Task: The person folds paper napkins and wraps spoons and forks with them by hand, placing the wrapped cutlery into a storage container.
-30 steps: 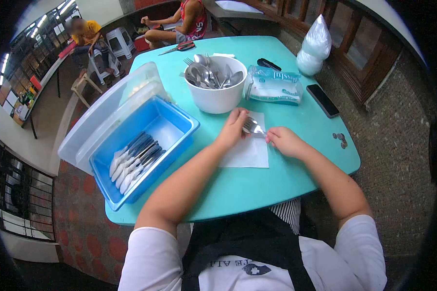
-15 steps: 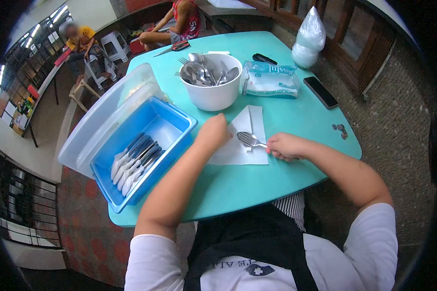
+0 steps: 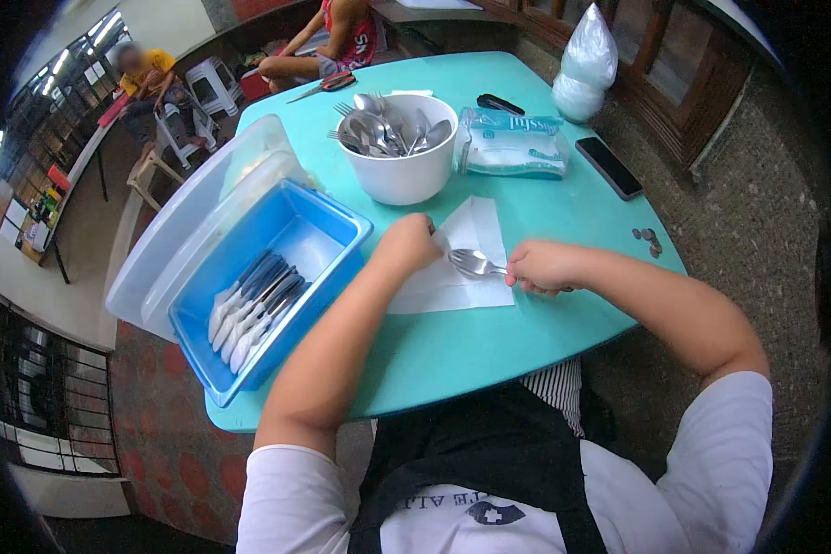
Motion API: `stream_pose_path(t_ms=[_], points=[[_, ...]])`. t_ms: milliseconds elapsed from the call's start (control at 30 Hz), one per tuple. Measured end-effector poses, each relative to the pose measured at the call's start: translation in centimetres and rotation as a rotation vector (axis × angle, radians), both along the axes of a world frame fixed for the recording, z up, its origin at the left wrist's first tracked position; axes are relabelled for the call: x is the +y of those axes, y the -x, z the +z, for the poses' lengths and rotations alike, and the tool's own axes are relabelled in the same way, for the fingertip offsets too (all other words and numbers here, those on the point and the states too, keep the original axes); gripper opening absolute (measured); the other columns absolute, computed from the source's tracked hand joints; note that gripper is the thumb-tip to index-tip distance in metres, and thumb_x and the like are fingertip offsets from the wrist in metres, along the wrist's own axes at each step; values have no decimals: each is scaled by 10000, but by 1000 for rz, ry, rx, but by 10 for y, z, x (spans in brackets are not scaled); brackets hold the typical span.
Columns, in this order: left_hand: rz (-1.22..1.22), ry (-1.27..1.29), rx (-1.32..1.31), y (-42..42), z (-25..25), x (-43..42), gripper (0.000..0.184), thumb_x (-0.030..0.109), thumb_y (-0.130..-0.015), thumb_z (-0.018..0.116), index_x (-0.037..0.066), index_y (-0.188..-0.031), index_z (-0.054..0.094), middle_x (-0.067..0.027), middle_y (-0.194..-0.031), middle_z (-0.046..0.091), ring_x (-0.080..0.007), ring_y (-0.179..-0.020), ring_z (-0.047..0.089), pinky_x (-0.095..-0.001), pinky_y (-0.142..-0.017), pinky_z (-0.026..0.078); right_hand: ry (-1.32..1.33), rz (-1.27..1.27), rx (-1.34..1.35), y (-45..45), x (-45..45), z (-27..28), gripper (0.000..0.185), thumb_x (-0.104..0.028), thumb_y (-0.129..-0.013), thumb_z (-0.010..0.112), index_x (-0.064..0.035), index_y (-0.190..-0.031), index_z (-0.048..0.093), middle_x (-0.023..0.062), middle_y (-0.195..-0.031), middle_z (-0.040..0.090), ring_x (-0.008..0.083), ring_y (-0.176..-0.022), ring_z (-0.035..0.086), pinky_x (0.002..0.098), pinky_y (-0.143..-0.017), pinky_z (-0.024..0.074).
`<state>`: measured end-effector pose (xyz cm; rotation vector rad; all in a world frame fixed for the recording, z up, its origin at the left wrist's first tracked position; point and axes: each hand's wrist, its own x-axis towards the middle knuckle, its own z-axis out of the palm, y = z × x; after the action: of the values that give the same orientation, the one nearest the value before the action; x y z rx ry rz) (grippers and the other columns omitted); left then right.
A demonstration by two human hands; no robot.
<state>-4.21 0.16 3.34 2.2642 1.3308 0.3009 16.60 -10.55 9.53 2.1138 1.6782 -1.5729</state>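
A white paper napkin (image 3: pixel 478 294) lies spread on the turquoise table in front of me. My left hand (image 3: pixel 410 244) is closed at the napkin's upper left edge, its fingertips pinching the paper. From the right, my right hand (image 3: pixel 543 266) grips the handle of a metal fork (image 3: pixel 471 262), tines pointing left over the napkin; a spoon seems nested against it. Left of my left forearm is a blue tub (image 3: pixel 337 222) with several napkin-wrapped cutlery bundles (image 3: pixel 257 305). Beyond the napkin stands a white bowl (image 3: pixel 402 180) full of loose spoons and forks.
A napkin pack (image 3: pixel 512 146), a black phone (image 3: pixel 609 168), several coins (image 3: pixel 651 242) and a wrapped white bundle (image 3: pixel 582 78) are on the right. Scissors (image 3: pixel 328 84) lie at the far edge. A clear lid (image 3: pixel 194 231) leans by the tub. Two people sit beyond.
The fork has shifted slightly left, and the napkin's raised upper fold now lies flatter. My left hand stays at the paper's edge. The view has shifted a little.
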Motion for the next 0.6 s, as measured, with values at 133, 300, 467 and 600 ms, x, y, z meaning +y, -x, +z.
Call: stream_pose_path(t_ms=[133, 300, 467, 600], points=[[-11, 31, -32, 1, 1, 2, 320, 219, -692, 742, -26, -887, 676, -204, -848, 676, -322, -762, 655, -387, -696, 505, 20, -33, 48, 3, 3, -12, 205, -158, -909, 438, -34, -946, 597, 38, -685, 528, 146, -491, 446, 307, -403, 364], [2, 53, -91, -1, 1, 5, 291, 212, -731, 696, -38, -876, 668, -206, -827, 672, -298, -729, 652, -384, -672, 499, 23, -10, 69, 7, 5, -10, 184, -164, -926, 427, -39, -947, 559, 5, -661, 469, 102, -455, 381, 272, -394, 301], [-98, 36, -159, -2, 7, 0, 255, 188, -745, 669, -38, -863, 670, -201, -800, 670, -302, -720, 651, -386, -671, 499, 59, -32, 78, 9, 5, -7, 183, -159, -927, 426, -31, -943, 556, 6, -674, 463, 107, -484, 389, 271, -406, 302], [-164, 14, -150, -6, 10, -8, 238, 170, -754, 664, -37, -871, 670, -198, -806, 671, -302, -715, 646, -384, -676, 500, 68, -32, 67, 7, 8, -12, 184, -158, -929, 425, -30, -929, 556, 1, -675, 461, 106, -512, 400, 266, -420, 320]])
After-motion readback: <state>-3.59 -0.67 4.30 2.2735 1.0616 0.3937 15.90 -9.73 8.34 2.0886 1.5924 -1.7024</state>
